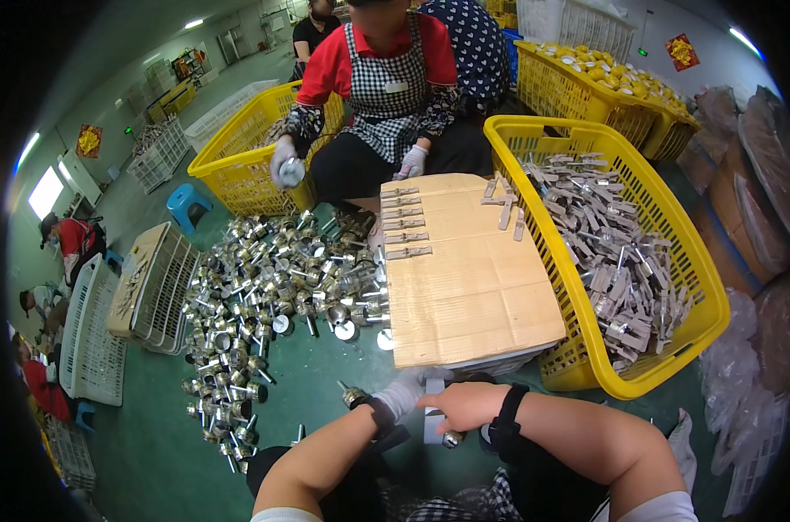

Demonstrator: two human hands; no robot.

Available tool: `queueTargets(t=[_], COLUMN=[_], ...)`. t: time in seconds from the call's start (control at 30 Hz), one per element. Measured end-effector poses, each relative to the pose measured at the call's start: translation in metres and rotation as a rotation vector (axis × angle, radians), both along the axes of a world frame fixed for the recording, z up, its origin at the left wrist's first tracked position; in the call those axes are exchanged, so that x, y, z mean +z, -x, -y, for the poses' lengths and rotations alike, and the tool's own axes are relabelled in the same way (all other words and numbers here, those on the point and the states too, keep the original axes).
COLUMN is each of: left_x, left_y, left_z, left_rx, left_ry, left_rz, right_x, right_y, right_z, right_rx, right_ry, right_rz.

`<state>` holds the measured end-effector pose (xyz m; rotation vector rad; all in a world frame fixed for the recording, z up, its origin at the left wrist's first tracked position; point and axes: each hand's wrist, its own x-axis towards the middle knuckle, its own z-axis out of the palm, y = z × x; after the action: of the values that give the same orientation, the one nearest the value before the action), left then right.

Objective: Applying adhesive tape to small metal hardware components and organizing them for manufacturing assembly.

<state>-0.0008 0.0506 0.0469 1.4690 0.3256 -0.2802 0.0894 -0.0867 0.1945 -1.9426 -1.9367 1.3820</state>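
Note:
My left hand (pixel 401 397), in a pale glove, has its fingers curled at the upper end of a flat grey piece (pixel 433 424). Against that piece's right side is my bare right hand (pixel 470 405), its fingers bent and closed. A round shiny metal fitting (pixel 451 439) pokes out below the right fingers; how it is gripped is partly hidden. Left of my left wrist lies another stemmed metal fitting (pixel 353 397). Just beyond both hands is a cardboard-topped work surface (pixel 473 296), with a row of small grey metal clips (pixel 407 224) along its left edge and several more at its far right.
A large pile of stemmed metal fittings (pixel 264 287) covers the floor at left. Close on the right stands a yellow basket (pixel 617 383) full of grey clips. Across the board sits a co-worker (pixel 386 87), one gloved hand holding a metal fitting (pixel 291 172), beside another yellow basket (pixel 230 170).

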Motion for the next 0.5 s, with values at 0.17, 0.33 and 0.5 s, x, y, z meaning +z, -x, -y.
queueTargets(t=[0.17,0.33,0.5], left_x=[-0.007,-0.004,0.007], left_y=[-0.003,-0.002,-0.001], left_z=[0.0,0.001,0.003], left_rx=[-0.007,0.029,-0.003], left_ry=[0.069,0.147,0.067], left_rz=[-0.001,-0.033,-0.008], right_x=[0.006,0.007,0.005], right_y=[-0.001,-0.001,-0.002], right_z=[0.0,-0.002,-0.001], right_rx=[-0.041,-0.029,-0.036], right_ry=[0.064,0.083,0.083], right_rz=[-0.026,-0.028,-0.027])
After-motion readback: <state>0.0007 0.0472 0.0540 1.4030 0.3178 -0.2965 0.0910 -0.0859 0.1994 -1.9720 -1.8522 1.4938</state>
